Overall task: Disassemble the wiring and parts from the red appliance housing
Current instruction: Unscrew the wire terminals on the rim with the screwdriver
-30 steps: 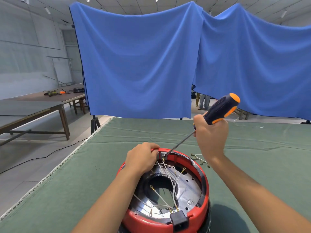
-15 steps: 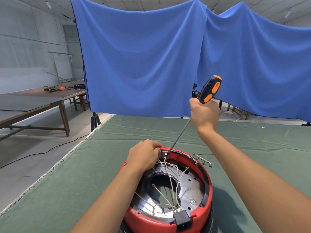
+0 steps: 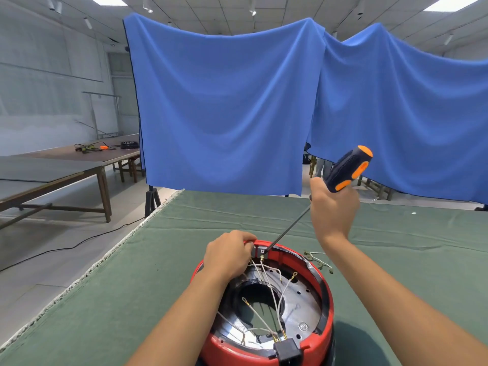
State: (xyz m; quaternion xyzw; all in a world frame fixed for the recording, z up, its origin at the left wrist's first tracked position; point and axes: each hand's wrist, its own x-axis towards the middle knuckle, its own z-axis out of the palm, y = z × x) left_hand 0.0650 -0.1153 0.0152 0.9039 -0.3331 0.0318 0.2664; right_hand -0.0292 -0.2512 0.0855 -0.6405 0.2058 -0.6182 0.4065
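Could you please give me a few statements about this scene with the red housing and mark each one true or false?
1. The right hand grips a screwdriver with a black and orange handle. True.
2. The screwdriver tip sits at the near rim of the housing, by the black socket. False: it meets a small block at the far rim.
3. The left hand lies flat on the green cloth. False: it rests curled on the housing's far rim.
4. Loose wires lie on the cloth to the right of the housing. True.
5. White wires cross the housing's inside. True.
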